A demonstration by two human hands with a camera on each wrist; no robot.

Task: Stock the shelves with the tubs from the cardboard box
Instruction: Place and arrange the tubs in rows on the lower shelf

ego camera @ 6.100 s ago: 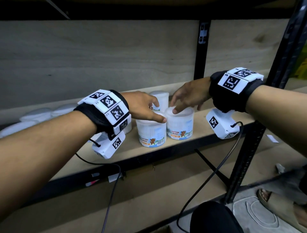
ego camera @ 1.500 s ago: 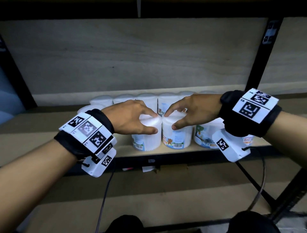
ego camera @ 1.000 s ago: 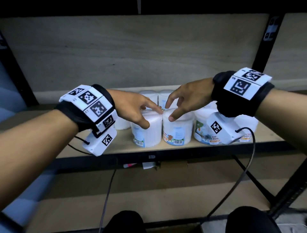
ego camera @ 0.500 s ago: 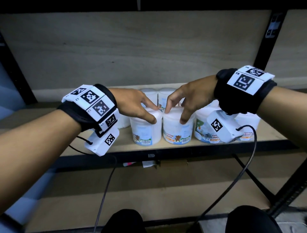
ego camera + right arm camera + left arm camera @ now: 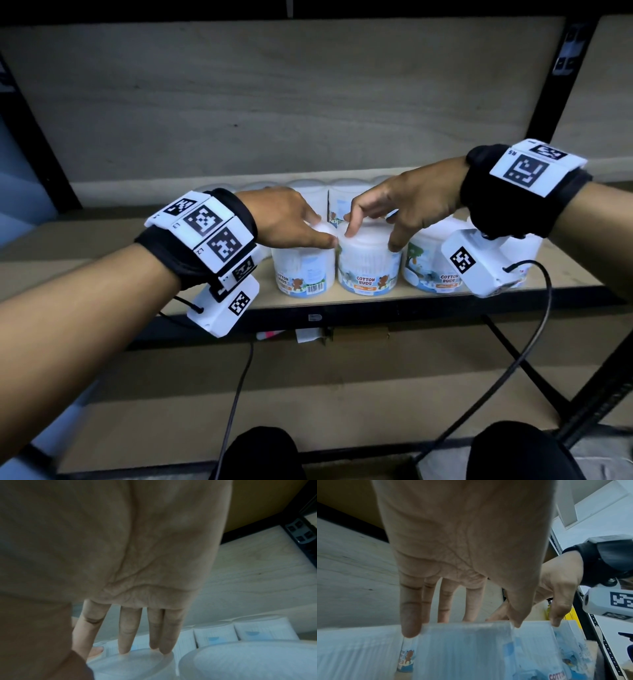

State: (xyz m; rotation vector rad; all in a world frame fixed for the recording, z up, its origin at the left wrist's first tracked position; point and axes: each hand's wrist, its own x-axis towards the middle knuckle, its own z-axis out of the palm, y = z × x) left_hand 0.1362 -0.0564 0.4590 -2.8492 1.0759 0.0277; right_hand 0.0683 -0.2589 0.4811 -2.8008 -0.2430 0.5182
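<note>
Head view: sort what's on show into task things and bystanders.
Belongs to the job:
- left hand gripping the left front tub
- right hand gripping the middle front tub
- third front tub
- back-row tubs
- shelf board

Just lying about:
- wrist camera cables
- pink scrap under the shelf edge
- lower shelf board

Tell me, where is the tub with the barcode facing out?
In the head view the barcode tub stands at the front edge of the shelf, under the left hand, with another cotton-buds tub close on its right.
</note>
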